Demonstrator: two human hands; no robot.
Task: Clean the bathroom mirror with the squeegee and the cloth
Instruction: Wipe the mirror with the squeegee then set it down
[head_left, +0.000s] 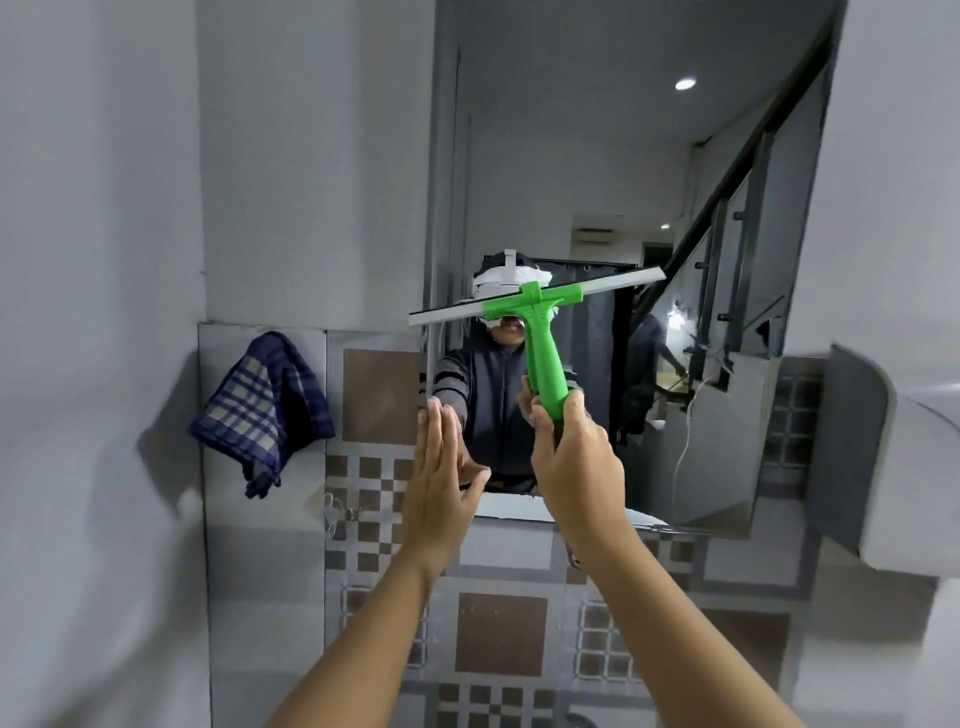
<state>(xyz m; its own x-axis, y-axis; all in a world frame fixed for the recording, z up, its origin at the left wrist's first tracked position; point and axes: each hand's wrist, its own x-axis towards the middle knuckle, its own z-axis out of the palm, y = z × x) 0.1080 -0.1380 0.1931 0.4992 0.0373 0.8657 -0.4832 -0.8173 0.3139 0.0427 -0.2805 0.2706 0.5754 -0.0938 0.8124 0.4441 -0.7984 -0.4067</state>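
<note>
The right hand (574, 462) is wrapped tight round the handle of the green plastic squeegee (540, 332), its grey blade tilted across the middle of the wall-mounted bathroom mirror (597, 171). The left hand (441, 483) lies flat and wide on the mirror's lower left edge, bracing. Squeegee pass underway, I'd say; next calls for a steady downward pull. The blue checked cloth (262, 410) hangs on the left, well apart, over brown-and-grey patterned wall tiles (382, 395).
</note>
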